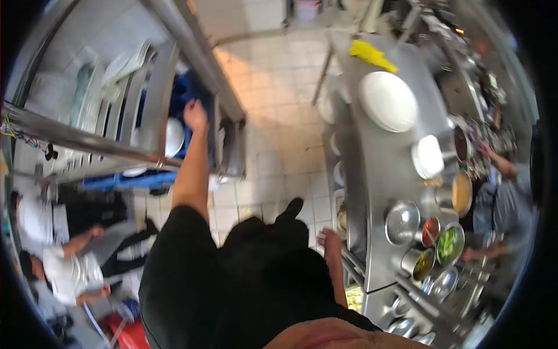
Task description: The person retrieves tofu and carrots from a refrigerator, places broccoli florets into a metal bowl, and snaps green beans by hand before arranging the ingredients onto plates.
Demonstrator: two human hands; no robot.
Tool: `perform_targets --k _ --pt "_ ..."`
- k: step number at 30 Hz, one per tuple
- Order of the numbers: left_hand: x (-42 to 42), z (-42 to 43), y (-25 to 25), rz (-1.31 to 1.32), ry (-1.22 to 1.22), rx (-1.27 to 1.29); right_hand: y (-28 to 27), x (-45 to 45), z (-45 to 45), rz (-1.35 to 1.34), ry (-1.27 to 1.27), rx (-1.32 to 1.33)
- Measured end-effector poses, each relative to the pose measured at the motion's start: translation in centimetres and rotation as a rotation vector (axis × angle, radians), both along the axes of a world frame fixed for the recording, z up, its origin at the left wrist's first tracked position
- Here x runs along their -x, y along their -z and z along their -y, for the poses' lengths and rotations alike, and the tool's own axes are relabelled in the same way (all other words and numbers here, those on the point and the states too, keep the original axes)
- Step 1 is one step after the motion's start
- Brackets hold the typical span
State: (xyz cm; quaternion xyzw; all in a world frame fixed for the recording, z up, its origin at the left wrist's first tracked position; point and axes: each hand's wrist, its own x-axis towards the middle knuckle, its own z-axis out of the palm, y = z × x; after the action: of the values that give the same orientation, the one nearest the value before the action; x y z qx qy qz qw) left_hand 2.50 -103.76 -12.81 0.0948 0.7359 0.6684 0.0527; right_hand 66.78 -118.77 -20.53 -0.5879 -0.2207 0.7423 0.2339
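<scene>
My left hand (196,114) reaches out over a blue crate (200,98) on the shelving at the left. Its fingers are curled together, and anything inside them is hidden. A white bowl (174,137) stands in the crate just below that hand. My right hand (329,239) hangs by my side near the edge of the steel counter (361,180). Its fingers are loosely bent and apart, with nothing seen in them.
White plates (388,101), a white tray (427,157), a yellow cloth (372,55), a metal bowl (402,222) and several food pots occupy the counter. A co-worker (503,203) stands behind it. Two people (75,264) are at lower left. Tiled floor (279,128) runs between.
</scene>
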Motion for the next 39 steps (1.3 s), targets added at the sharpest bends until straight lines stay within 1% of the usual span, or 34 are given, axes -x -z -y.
perform_targets --k 1,2,3,4,5,6,7,8,9,11,12,13,14,15,16,17,18,19,21,23,25,26,27,29,31,33,36,38,39 --pt "0.2 -0.5 -1.3 -0.229 -0.133 0.171 -1.6 2.0 -2.2 -0.040 0.090 -0.024" --pt "4.0 -1.6 1.9 -0.345 -0.207 0.113 -2.7 3.9 -5.0 -0.013 0.021 0.001" --pt "6.3 -2.5 2.5 -0.306 -0.227 0.177 -3.2 5.6 -7.1 -0.006 0.033 0.001" --pt "6.7 -2.8 1.2 -0.333 -0.284 0.285 -3.3 6.9 -8.8 -0.022 0.020 0.006" --pt "6.8 -4.0 -1.1 -0.356 -0.329 0.388 -3.3 8.0 -10.6 -0.035 0.017 0.006" --pt "7.3 -5.0 -2.0 -0.411 -0.341 0.444 -3.6 8.6 -11.9 -0.022 0.014 0.025" --pt "9.1 -5.5 -2.1 -0.470 -0.351 0.499 -3.8 9.8 -13.0 -0.011 0.012 0.044" --pt "13.2 -5.8 0.3 -0.581 -0.383 0.541 -3.5 11.3 -13.7 -0.005 0.009 0.068" --pt "15.6 -6.1 1.4 -0.498 -0.438 0.604 -3.0 11.9 -14.1 -0.031 0.032 0.078" --pt "19.9 -7.5 2.6 -0.326 -0.567 0.697 -1.8 13.1 -15.0 0.044 0.060 0.152" --pt "21.5 -7.3 3.0 -0.140 -0.475 0.782 -1.4 13.6 -15.2 0.066 0.103 0.167" --pt "23.2 -6.7 3.5 0.051 -0.376 0.860 -1.1 13.8 -15.5 0.080 0.078 0.197" --pt "26.1 -7.1 4.6 0.361 -0.368 0.973 -0.9 14.4 -15.9 0.092 0.066 0.215" --pt "28.3 -7.1 5.5 0.358 -0.269 1.040 -0.9 15.0 -16.2 0.101 0.076 0.226" --pt "28.8 -7.4 5.4 0.287 -0.179 1.113 -1.3 15.9 -17.0 0.140 0.022 0.214" --pt "29.5 -8.3 5.4 0.198 -0.092 1.182 -0.5 15.9 -17.3 0.153 -0.071 0.230" --pt "30.1 -9.1 5.7 0.117 -0.025 1.229 -1.0 16.6 -18.1 0.162 -0.089 0.235" --pt "30.7 -10.1 6.0 0.035 0.039 1.266 -1.3 17.4 -18.8 0.175 -0.095 0.241" --pt "30.8 -12.3 6.3 -0.116 0.123 1.290 -0.5 17.7 -19.3 0.193 -0.094 0.165" --pt "29.8 -14.4 6.4 -0.289 0.171 1.261 -1.8 18.6 -20.4 0.198 -0.095 0.122" --pt "27.7 -16.4 6.1 -0.496 0.187 1.178 -1.0 18.3 -20.0 0.185 -0.110 0.079" --pt "26.4 -16.6 5.8 -0.602 0.193 1.127 -1.7 18.2 -20.2 0.232 -0.148 0.038" --pt "24.8 -16.4 5.4 -0.693 0.194 1.056 -2.3 18.4 -19.9 0.287 -0.196 0.002" --pt "21.7 -15.5 4.8 -0.857 0.193 0.932 -0.2 17.2 -18.3 0.295 -0.173 -0.062" --pt "18.1 -13.4 3.3 -0.981 0.178 0.790 0.5 16.2 -16.3 0.286 -0.100 -0.142" --pt "15.3 -11.2 1.5 -1.063 0.139 0.661 -1.6 14.9 -14.6 0.341 -0.099 -0.199" --pt "10.7 -8.7 -2.0 -1.128 0.069 0.446 -2.4 11.9 -10.8 0.317 -0.070 -0.327" --pt "6.4 -7.1 -3.7 -1.116 0.064 0.272 -3.9 9.6 -7.9 0.279 -0.014 -0.351" --pt "2.8 -6.2 -4.3 -1.093 0.102 0.210 -5.1 8.0 -6.1 0.258 0.010 -0.361"
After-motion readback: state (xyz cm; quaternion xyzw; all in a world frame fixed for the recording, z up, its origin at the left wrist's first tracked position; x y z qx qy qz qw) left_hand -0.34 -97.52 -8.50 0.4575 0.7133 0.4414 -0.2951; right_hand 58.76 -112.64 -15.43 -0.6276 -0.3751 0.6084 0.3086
